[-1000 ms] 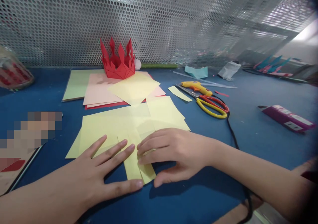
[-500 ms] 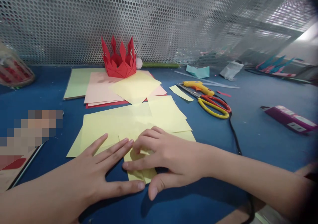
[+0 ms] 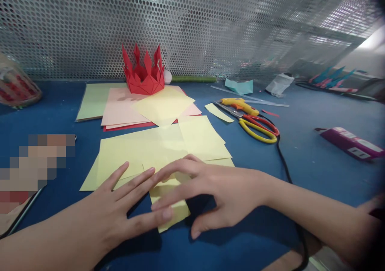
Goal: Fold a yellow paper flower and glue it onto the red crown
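Observation:
A small folded piece of yellow paper lies on the blue table in front of me. Its far end runs under my right hand, whose fingers are spread, with the index fingertip at the paper's left edge and the thumb off to its right. My left hand is stretched out flat on the left. Its thumb tip is over the small paper's near end, and its fingers reach toward the larger yellow sheets. Both hands appear to grip nothing.
Behind the sheets a red paper crown stands on pink paper. Scissors, a yellow glue gun and its black cord lie to the right, with a purple packet farther over. A perforated metal panel borders the back.
My right hand has shifted slightly right and its thumb has moved off the small paper. More of that paper's near end shows, reaching lower. My left thumb has moved up and left a little.

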Demonstrator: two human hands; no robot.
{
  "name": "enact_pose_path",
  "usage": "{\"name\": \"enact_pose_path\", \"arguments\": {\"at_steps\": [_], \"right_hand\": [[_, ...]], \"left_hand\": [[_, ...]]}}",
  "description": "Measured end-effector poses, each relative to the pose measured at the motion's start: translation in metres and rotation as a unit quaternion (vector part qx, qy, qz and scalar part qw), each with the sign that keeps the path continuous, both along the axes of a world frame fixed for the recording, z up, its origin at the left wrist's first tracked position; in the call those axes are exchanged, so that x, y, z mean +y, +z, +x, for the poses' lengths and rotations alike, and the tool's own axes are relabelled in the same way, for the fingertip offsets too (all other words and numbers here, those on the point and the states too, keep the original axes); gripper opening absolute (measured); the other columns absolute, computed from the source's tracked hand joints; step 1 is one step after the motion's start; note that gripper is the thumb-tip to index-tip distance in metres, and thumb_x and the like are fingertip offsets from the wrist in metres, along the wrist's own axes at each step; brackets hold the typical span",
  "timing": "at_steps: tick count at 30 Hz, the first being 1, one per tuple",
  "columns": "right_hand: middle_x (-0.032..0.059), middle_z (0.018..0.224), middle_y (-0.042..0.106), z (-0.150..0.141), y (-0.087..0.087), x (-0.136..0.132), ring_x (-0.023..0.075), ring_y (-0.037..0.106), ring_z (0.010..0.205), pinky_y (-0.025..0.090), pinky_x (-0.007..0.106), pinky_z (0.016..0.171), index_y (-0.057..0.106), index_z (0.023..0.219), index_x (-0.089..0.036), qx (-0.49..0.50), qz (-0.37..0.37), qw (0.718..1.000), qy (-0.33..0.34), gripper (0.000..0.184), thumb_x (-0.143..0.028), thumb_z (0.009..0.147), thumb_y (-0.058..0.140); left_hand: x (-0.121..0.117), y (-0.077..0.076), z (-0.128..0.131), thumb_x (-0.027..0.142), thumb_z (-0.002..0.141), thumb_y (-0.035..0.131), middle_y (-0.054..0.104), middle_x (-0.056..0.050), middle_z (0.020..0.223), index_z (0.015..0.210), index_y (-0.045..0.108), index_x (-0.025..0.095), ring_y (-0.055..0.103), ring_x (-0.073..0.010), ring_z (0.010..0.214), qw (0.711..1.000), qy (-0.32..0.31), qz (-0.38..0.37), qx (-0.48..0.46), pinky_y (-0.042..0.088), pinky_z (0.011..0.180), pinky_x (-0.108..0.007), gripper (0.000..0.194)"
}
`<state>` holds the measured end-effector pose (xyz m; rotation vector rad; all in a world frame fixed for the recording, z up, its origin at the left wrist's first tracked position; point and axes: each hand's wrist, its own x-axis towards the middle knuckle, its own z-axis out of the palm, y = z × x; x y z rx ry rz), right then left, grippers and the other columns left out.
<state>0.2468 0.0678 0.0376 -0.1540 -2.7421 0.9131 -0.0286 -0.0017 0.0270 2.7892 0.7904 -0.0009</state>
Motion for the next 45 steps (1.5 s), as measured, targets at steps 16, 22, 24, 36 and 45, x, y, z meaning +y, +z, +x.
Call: {"name": "enact_pose_path", "arguments": {"at_steps": [16, 22, 24, 36, 45], "right_hand": [[0.0048, 0.075, 0.073, -0.007, -0.012, -0.018, 0.0113, 0.067, 0.064, 0.051, 0.019, 0.061, 0.066, 0.090, -0.013, 0.114, 0.091, 0.982, -0.117, 0.021, -0.022, 0.101, 0.051], [0.0070, 0.085, 0.071, -0.010, -0.010, -0.021, 0.0130, 0.066, 0.076, 0.053, 0.019, 0.071, 0.067, 0.099, -0.012, 0.102, 0.004, 0.988, -0.120, 0.018, -0.027, 0.091, 0.070], [0.0060, 0.087, 0.071, -0.010, -0.009, -0.021, 0.0128, 0.066, 0.078, 0.053, 0.019, 0.072, 0.067, 0.101, -0.013, 0.076, -0.014, 0.988, -0.135, 0.017, -0.022, 0.088, 0.072], [-0.0058, 0.078, 0.058, -0.014, -0.016, -0.031, 0.0104, 0.063, 0.071, 0.052, 0.019, 0.067, 0.048, 0.123, -0.025, 0.060, -0.186, 0.938, -0.285, 0.046, -0.007, 0.084, 0.065], [0.0022, 0.082, 0.070, -0.020, -0.014, -0.032, 0.0109, 0.065, 0.074, 0.051, 0.018, 0.067, 0.069, 0.087, -0.017, 0.044, -0.162, 0.930, -0.326, 0.009, -0.010, 0.087, 0.063]], "left_hand": [[-0.015, -0.015, 0.015, 0.029, 0.103, 0.045, 0.070, 0.006, 0.105, 0.105, 0.065, 0.032, 0.066, -0.0083, 0.106, 0.965, 0.137, 0.051, -0.217, 0.048, 0.096, -0.014, 0.020], [-0.014, -0.023, 0.013, 0.027, 0.100, 0.047, 0.074, 0.008, 0.103, 0.102, 0.063, 0.032, 0.070, -0.0095, 0.098, 0.959, 0.163, 0.084, -0.218, 0.050, 0.092, -0.014, 0.017], [-0.013, -0.024, 0.012, 0.029, 0.097, 0.050, 0.075, 0.007, 0.104, 0.104, 0.062, 0.033, 0.072, -0.0123, 0.094, 0.959, 0.168, 0.080, -0.213, 0.055, 0.087, -0.018, 0.014], [-0.010, -0.027, 0.015, 0.047, 0.093, 0.054, 0.075, 0.006, 0.093, 0.134, 0.043, 0.034, 0.076, -0.0137, 0.077, 0.934, 0.259, 0.104, -0.224, 0.059, 0.067, -0.019, 0.044], [-0.010, -0.022, 0.019, 0.027, 0.095, 0.053, 0.067, 0.011, 0.084, 0.093, 0.061, 0.035, 0.062, -0.0099, 0.086, 0.935, 0.234, 0.055, -0.262, 0.047, 0.076, -0.017, 0.011]]}}
